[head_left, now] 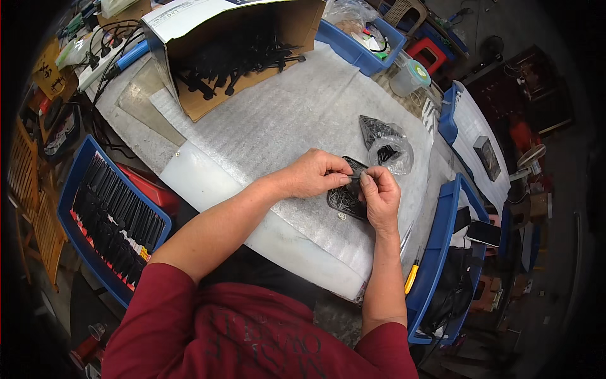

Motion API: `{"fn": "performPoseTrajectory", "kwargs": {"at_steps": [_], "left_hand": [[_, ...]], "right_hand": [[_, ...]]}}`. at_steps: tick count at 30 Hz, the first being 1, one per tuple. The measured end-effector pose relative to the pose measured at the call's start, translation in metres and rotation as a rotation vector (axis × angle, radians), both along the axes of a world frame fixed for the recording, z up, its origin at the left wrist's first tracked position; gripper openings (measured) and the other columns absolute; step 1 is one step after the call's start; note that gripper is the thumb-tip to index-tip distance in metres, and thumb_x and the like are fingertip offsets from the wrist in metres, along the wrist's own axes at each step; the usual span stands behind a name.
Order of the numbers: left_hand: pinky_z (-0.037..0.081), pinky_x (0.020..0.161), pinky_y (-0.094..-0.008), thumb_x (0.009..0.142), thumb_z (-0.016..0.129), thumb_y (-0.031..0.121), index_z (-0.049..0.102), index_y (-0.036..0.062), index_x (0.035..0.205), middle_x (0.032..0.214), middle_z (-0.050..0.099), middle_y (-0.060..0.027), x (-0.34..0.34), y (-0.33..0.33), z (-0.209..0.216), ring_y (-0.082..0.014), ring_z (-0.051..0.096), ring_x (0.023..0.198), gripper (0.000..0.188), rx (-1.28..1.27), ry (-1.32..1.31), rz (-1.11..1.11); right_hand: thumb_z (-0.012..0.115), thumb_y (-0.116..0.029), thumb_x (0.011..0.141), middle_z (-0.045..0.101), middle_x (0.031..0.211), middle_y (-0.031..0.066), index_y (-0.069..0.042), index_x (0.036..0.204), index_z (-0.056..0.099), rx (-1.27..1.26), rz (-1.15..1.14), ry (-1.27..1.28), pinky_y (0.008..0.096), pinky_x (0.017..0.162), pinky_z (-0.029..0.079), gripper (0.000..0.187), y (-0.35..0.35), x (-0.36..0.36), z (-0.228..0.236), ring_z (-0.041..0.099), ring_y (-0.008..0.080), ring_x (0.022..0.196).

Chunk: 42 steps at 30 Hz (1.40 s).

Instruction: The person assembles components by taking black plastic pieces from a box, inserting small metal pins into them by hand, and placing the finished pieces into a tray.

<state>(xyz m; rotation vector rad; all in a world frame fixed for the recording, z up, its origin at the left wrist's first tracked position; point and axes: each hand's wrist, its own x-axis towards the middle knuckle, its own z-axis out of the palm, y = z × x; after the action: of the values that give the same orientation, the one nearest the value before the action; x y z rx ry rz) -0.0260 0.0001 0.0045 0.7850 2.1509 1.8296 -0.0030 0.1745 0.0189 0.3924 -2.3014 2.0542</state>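
Observation:
Above a dark tray (341, 201) of small thin metal pieces, both my hands meet at one small thin dark piece (355, 177). My left hand (315, 174) pinches it from the left between thumb and fingers. From the other side, my right hand (381, 192) closes thumb and finger on its other end. The piece is too small for me to tell its kind. Just beyond the hands lies an open clear plastic bag (394, 151) with small black parts in it.
A cardboard box (196, 107) of black long-stemmed parts lies open at the back left. Blue bins stand left (165, 235) and right (413, 316) of the table. A lidded clear tub (407, 82) and a blue tray (360, 57) are at the back. A yellow-handled tool (411, 278) lies at right.

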Motion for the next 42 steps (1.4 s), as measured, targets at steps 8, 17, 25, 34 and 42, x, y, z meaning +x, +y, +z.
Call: {"fn": "performPoseTrajectory", "kwargs": {"at_steps": [8, 17, 25, 34, 42], "left_hand": [[0.045, 0.065, -0.0240, 0.073, 0.061, 0.010, 0.062, 0.0008, 0.086, 0.079, 0.063, -0.0079, -0.003, 0.002, -0.005, -0.0114, 0.058, 0.073, 0.016, 0.051, 0.069, 0.081], [0.045, 0.061, -0.0327, 0.069, 0.060, 0.011, 0.061, -0.0003, 0.079, 0.075, 0.061, -0.0137, 0.005, 0.003, -0.006, -0.0272, 0.059, 0.069, 0.016, 0.037, 0.398, 0.249], [0.045, 0.058, -0.0367, 0.063, 0.060, 0.012, 0.060, 0.0045, 0.067, 0.066, 0.057, -0.0108, 0.010, 0.018, -0.007, -0.0281, 0.056, 0.064, 0.008, -0.058, 0.693, 0.399], [0.044, 0.050, -0.0347, 0.053, 0.057, 0.009, 0.054, 0.0072, 0.056, 0.058, 0.054, -0.0052, 0.027, 0.012, 0.006, -0.0230, 0.056, 0.059, 0.004, -0.390, 0.924, 0.525], [0.044, 0.055, -0.0335, 0.060, 0.055, 0.010, 0.053, 0.0057, 0.066, 0.064, 0.053, -0.0051, 0.065, -0.010, 0.004, -0.0216, 0.054, 0.062, 0.007, -0.348, 0.899, 0.645]], "right_hand": [[0.054, -0.010, 0.082, 0.046, 0.056, -0.0035, -0.002, 0.075, 0.051, 0.117, -0.077, 0.084, 0.0171, 0.042, 0.030, 0.011, -0.001, -0.002, -0.004, 0.038, 0.0019, 0.048], [0.052, -0.012, 0.083, 0.043, 0.057, -0.0026, -0.006, 0.073, 0.046, -0.049, -0.072, -0.034, 0.0160, 0.039, 0.029, 0.013, -0.009, -0.002, -0.005, 0.036, 0.0027, 0.044], [0.050, -0.014, 0.083, 0.042, 0.055, -0.0030, -0.009, 0.070, 0.043, -0.118, -0.041, -0.021, 0.0155, 0.036, 0.026, 0.016, -0.002, -0.004, -0.007, 0.035, 0.0022, 0.043], [0.049, -0.016, 0.085, 0.045, 0.056, -0.0016, -0.010, 0.070, 0.041, -0.232, 0.093, -0.079, 0.0148, 0.034, 0.026, 0.018, -0.003, -0.008, -0.009, 0.036, 0.0024, 0.041], [0.048, -0.027, 0.086, 0.042, 0.059, -0.0012, -0.008, 0.081, 0.045, -0.277, 0.155, -0.171, 0.0153, 0.036, 0.027, 0.020, -0.024, 0.009, 0.003, 0.037, 0.0042, 0.047]]}}
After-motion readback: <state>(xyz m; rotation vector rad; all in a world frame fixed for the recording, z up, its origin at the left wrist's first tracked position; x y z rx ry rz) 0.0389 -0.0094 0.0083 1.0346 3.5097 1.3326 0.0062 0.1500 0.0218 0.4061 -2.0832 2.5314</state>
